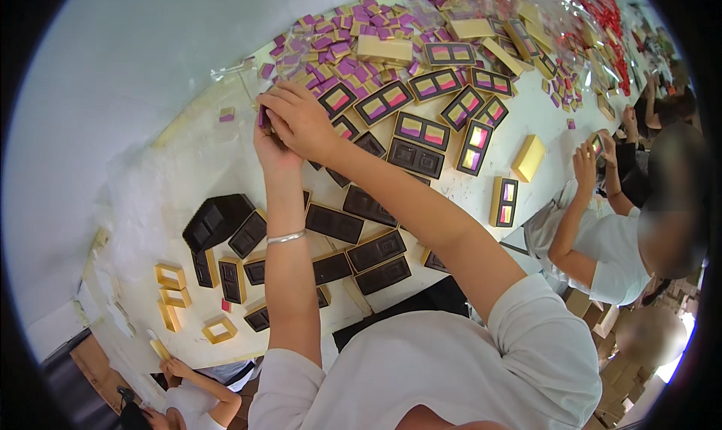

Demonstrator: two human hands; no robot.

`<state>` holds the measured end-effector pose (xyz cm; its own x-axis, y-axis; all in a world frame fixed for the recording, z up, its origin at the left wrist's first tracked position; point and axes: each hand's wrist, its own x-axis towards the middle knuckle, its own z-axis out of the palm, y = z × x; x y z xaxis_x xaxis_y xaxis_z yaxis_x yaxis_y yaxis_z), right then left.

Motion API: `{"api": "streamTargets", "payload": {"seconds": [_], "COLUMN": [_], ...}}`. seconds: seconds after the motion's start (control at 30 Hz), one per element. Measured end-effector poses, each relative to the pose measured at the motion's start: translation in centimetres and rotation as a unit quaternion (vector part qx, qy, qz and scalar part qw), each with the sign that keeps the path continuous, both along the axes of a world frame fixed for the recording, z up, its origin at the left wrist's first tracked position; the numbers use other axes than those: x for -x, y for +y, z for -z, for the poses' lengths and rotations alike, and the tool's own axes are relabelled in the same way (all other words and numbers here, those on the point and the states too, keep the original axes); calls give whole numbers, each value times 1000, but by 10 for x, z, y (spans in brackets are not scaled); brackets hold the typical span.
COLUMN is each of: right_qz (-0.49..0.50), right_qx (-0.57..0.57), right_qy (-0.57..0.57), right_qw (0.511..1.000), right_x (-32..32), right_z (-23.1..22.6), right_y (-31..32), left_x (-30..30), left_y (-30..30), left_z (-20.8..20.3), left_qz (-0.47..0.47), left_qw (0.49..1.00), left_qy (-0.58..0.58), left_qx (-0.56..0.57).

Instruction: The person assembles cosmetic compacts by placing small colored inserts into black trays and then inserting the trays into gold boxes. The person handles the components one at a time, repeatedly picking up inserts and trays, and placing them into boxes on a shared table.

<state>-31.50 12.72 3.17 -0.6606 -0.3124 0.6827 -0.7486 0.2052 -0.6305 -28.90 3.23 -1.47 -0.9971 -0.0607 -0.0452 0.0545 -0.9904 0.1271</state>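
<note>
You're at a long white bench (188, 159) that runs from the lower left of the frame up to the upper right, and it's crowded. Your hands meet at the upper centre: your left hand (272, 148) comes up from below with a silver bracelet (286, 237) on the wrist, your right hand (299, 118) lies over it, and the fingers of both are pinched together on a small purple piece (263, 118) right at the bench's far edge. Just beyond them in the upper centre sits a heap of purple wrapped pieces (338, 42). To the right, dark two-slot boxes with pink and yellow fillings (421, 130) lie close together; below your arms, empty dark trays (335, 223) crowd the bench, with a black stack (214, 219) beside them. Gold frames (171, 276) stand at lower left. Bare bench shows only left of your hands, toward the pale wall (113, 61). Another person's hands (590, 155) work at the right edge, and a third person's hand (177, 367) shows at lower left, so both sides are occupied.
</note>
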Motion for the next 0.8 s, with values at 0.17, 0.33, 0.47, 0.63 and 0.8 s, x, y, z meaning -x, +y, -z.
{"api": "streamTargets", "payload": {"seconds": [0.17, 0.33, 0.47, 0.63, 0.8], "right_qz": [54, 61, -137, -232, -318], "right_qx": [126, 82, 218, 280, 196], "right_qy": [-250, -175, -362, -477, -464], "right_qw": [959, 979, 896, 800, 803], "right_x": [-32, -29, -34, -33, -63], "right_z": [23, 59, 51, 25, 21], "right_y": [-13, -32, -18, 23, 87], "left_x": [-37, -42, -55, -81, -132], "left_y": [19, 30, 11, 9, 13], "left_z": [-17, 12, 37, 37, 18], "left_qz": [-59, -48, -24, 94, 104], "left_qw": [972, 966, 964, 984, 983], "left_qy": [-182, -215, -225, -153, -125], "left_qx": [139, 132, 142, 9, 80]}}
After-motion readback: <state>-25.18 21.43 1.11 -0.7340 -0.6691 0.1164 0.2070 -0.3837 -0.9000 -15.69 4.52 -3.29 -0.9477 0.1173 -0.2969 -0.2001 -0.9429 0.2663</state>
